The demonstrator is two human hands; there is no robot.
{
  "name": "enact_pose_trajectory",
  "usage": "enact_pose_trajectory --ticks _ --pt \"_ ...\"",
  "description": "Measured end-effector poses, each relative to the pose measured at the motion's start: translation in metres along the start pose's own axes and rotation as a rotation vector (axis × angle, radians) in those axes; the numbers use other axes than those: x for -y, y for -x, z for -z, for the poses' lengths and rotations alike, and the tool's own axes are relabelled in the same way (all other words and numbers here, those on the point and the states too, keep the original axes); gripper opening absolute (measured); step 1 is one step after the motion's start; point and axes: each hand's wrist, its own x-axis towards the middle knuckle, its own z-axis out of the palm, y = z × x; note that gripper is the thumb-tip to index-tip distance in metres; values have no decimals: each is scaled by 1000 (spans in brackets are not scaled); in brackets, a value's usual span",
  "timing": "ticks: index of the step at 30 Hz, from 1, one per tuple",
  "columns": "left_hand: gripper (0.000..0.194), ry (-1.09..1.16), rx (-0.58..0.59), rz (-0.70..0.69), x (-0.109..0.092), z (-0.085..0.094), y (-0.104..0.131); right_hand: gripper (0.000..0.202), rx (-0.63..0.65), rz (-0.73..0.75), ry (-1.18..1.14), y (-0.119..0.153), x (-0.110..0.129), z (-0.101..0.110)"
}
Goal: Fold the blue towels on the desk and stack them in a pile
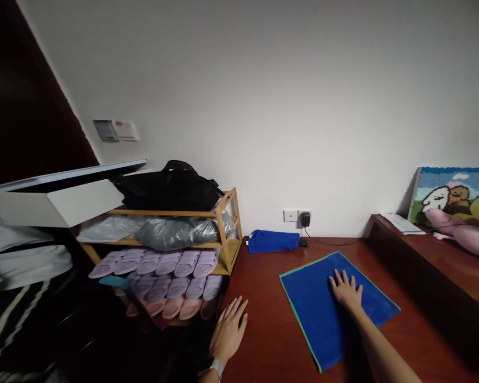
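A blue cloth with a green edge (pixel 315 308) lies spread out on the reddish-brown wooden table (pixel 259 340). My right hand (pixel 346 291) rests flat on the cloth's upper right part, fingers spread. At the table's left edge, my left hand (pixel 229 330) lies palm down with its fingers stretched out, holding nothing. A watch or band (pixel 216 366) is on the left wrist. Farther back, by the wall, sits a second, folded blue cloth (pixel 273 241).
A black plug adapter (pixel 305 218) sits in the wall socket, its cable trailing along the table's back. On the left stands a shoe rack (pixel 223 223) with lilac slippers (pixel 167 263), a black bag (pixel 171 186) and a white box (pixel 64 197). A raised ledge (pixel 443 250) at right holds plush toys (pixel 463 234).
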Motion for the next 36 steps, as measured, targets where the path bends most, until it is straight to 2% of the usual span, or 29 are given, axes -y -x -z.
enact_pose_trajectory --ticks 2,4,6,8,10,12,17,20,28,32,36 --pt "49 3 -8 2 0 -1 -1 70 -68 34 21 4 -27 3" --pt "49 7 -6 -3 2 -2 -2 67 -112 211 26 20 -46 -3" --pt "49 9 -6 -8 3 -4 -3 64 -89 418 0 43 -55 -16" --pt "49 7 -17 -12 4 -6 -3 65 -57 507 -16 61 -59 -31" --pt "49 4 -26 -17 5 -7 -4 67 -63 490 -6 66 -59 -40" --pt "49 2 -25 -16 6 -7 -4 68 -78 439 11 59 -57 -42" --pt "48 2 -23 -15 5 -5 -5 68 -20 283 40 16 -58 -20" --pt "49 -2 -20 -17 4 -3 -5 70 25 214 32 6 -66 -10" --pt "49 -1 -33 -10 5 -6 -6 70 8 321 35 47 -104 -13" --pt "49 -3 -26 -12 2 -2 -6 68 -23 300 7 40 -90 1" --pt "50 -9 -16 -7 1 0 -5 66 37 269 7 11 -66 1"
